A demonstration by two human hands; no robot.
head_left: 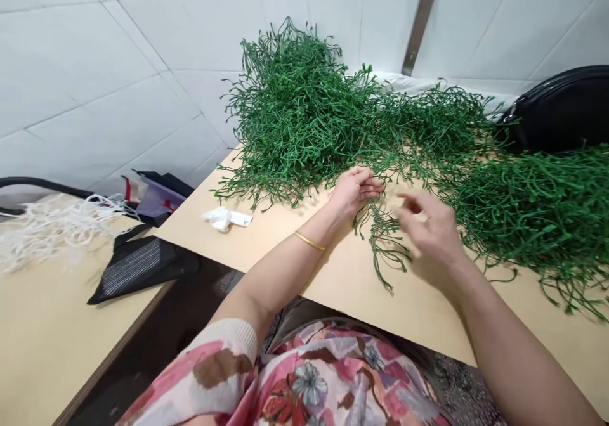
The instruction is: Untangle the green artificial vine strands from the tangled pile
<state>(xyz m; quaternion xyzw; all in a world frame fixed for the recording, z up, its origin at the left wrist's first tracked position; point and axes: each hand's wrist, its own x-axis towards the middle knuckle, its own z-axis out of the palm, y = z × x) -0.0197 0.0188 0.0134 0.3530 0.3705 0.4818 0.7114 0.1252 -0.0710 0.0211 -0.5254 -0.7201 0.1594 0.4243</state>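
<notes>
Your left hand (354,188) pinches a green sprig (383,239) just near the big far pile (304,109); your right hand (428,226), blurred, hovers half-open, empty. Next: grip the sprig's stems cleanly.

A heap of plastic sprigs (304,115) fills the table's (342,280) upper centre, a second heap (537,210) lies right, a bag (561,109) behind it, and a crumpled tissue (226,218) left.
</notes>
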